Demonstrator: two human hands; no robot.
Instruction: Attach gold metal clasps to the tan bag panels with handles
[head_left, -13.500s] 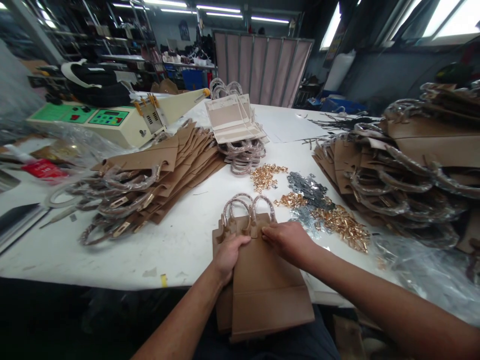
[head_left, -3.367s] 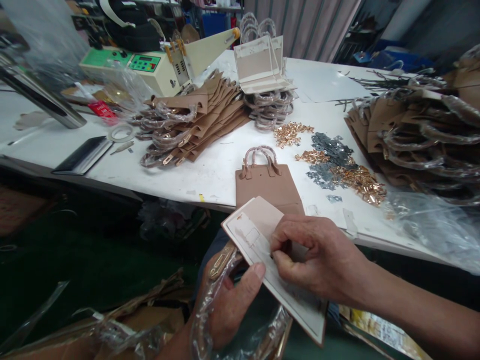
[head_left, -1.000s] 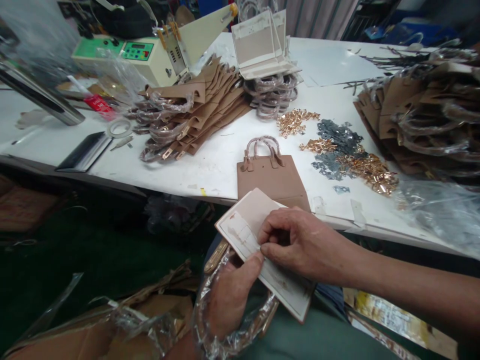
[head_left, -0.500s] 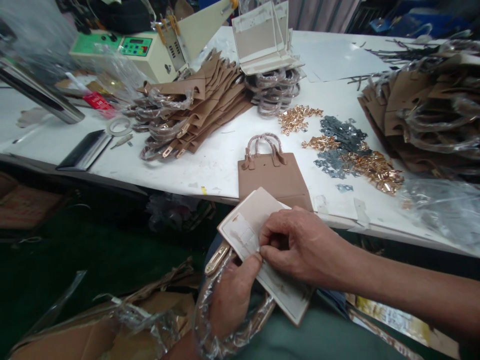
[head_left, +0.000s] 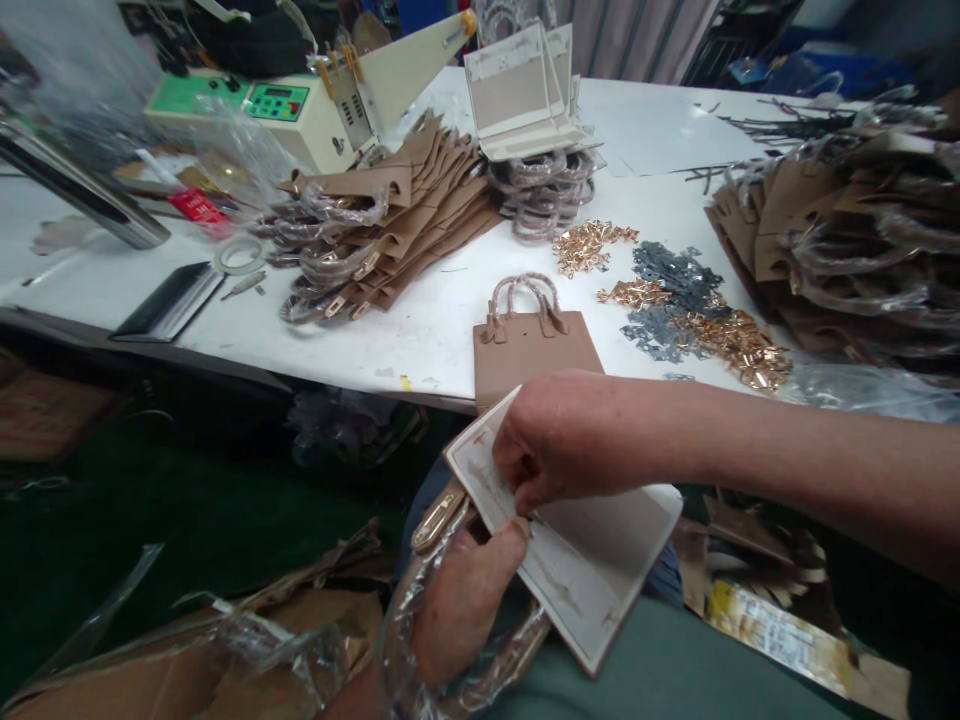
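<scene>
A handbag panel (head_left: 630, 535), pale lining side up, lies tilted over my lap. My left hand (head_left: 469, 600) reaches through its plastic-wrapped handle (head_left: 401, 625) and grips the panel's near edge, thumb on top. A strap end with a gold metal plate (head_left: 435, 520) sticks out beside the wrist. Fingers curled tightly, my right hand (head_left: 559, 435) presses on the lining just above the left thumb. Whatever it pinches is hidden by the fingers. Beyond the hands, a brown bag panel with two wrapped handles (head_left: 536, 355) lies at the table's front edge.
Gold fittings (head_left: 739, 350) and grey metal plates (head_left: 671, 275) lie in heaps on the white table (head_left: 360, 365). Stacks of brown bag panels (head_left: 420, 210) stand left and right (head_left: 780, 230). Pale-lined panels (head_left: 510, 90) and a green-fronted machine (head_left: 277, 105) are behind. An open carton (head_left: 150, 680) is below left.
My right hand has turned over, its wrist and forearm rising, and it now covers more of the panel. The panel's right part has come into view. My left hand keeps its grip.
</scene>
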